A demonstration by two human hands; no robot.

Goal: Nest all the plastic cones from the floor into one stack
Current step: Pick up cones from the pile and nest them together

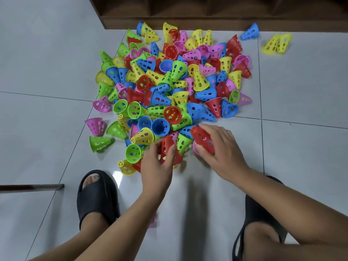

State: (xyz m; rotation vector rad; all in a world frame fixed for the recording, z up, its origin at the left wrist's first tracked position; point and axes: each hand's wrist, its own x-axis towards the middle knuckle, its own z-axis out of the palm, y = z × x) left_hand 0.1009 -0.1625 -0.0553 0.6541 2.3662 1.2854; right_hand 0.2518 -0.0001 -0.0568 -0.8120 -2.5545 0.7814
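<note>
Cones lie heaped on the tiled floor (red, blue, green, yellow, pink). At the heap's near edge I see the left hand grasping a red cone. Just beside it, the right hand grips a second red cone.

Messy pile of cones, holey plastic in five colours (mostly tipped sideways). A blue stray and a yellow pair lie apart, far right. One red cone and a second red cone are gripped at the near edge.
</note>
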